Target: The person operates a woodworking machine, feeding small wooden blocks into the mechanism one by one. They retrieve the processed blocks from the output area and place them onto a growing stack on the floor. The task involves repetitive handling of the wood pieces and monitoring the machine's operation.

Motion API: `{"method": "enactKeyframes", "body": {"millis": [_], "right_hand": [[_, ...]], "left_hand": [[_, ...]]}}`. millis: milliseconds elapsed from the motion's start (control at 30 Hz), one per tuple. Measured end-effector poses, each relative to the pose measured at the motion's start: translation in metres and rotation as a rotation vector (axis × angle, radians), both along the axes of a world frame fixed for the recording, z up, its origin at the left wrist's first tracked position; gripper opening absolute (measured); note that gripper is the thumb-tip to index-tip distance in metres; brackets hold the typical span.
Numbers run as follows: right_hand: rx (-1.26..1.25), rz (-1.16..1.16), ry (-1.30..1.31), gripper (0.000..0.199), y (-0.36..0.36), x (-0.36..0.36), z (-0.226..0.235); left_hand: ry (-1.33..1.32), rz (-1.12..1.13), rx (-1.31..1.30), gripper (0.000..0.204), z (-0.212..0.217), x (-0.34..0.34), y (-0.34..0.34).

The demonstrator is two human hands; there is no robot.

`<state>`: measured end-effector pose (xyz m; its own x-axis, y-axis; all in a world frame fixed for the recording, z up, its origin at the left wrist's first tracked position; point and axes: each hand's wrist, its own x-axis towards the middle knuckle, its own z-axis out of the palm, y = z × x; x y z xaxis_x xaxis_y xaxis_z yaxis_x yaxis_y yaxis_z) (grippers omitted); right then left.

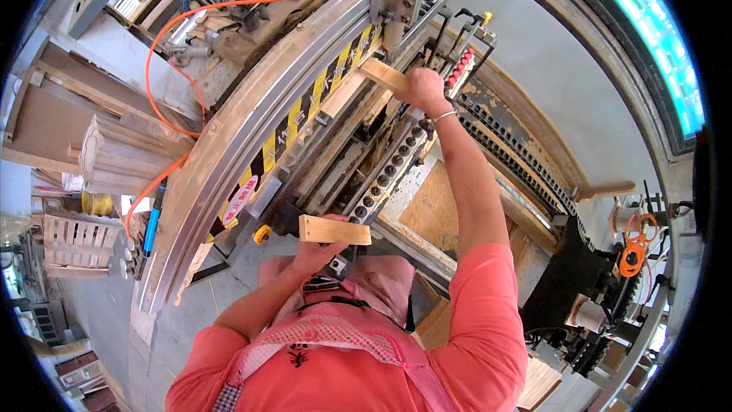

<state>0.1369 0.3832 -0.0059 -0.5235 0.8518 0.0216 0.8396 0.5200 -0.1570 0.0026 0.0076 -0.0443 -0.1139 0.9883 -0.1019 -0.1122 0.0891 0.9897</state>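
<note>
Close to my body, my left hand (318, 254) is closed round a short light wood block (335, 230) with small dark marks on its end. My right hand (424, 89) reaches far forward over the machine and grips the end of another wood piece (383, 74). That piece lies near a longer wood strip (345, 93) beside the black-and-yellow striped rail. Between my hands runs a metal bar with a row of dark round holes (386, 175). A row of red caps (460, 67) sits just beyond my right hand.
A curved-looking metal beam (252, 95) crosses on the left, with an orange air hose (149, 76) looping over it. Black cable chains (526, 156) run along the right. A lit screen (659, 46) hangs at the upper right, and orange scissors (633, 255) hang below it.
</note>
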Motion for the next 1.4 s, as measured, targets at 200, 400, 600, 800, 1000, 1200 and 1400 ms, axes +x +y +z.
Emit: {"method": "enactKeyframes", "body": {"millis": [200, 400, 600, 800, 1000, 1200, 1400], "right_hand": [[-0.019, 0.009, -0.037, 0.040, 0.005, -0.001, -0.003], [-0.020, -0.038, -0.051, 0.039, -0.001, -0.012, 0.002], [-0.007, -0.041, -0.064, 0.039, 0.000, -0.020, 0.006], [-0.008, -0.003, -0.076, 0.040, 0.001, -0.019, 0.010], [0.060, 0.061, -0.054, 0.041, 0.003, -0.015, 0.001], [0.064, 0.043, -0.045, 0.041, 0.005, -0.017, -0.001], [0.066, -0.008, -0.032, 0.047, 0.004, -0.021, -0.004]], "left_hand": [[-0.044, 0.006, 0.001, 0.046, -0.002, 0.000, -0.001], [0.002, -0.013, -0.035, 0.047, 0.004, -0.002, -0.001], [-0.090, 0.008, 0.010, 0.046, -0.002, -0.001, -0.002], [-0.063, -0.034, -0.052, 0.047, -0.004, -0.005, -0.004], [-0.224, -0.085, -0.014, 0.048, -0.014, -0.014, -0.006], [-0.208, -0.087, 0.022, 0.052, -0.016, -0.015, -0.002], [-0.012, -0.078, 0.035, 0.052, -0.007, -0.014, 0.001]]}}
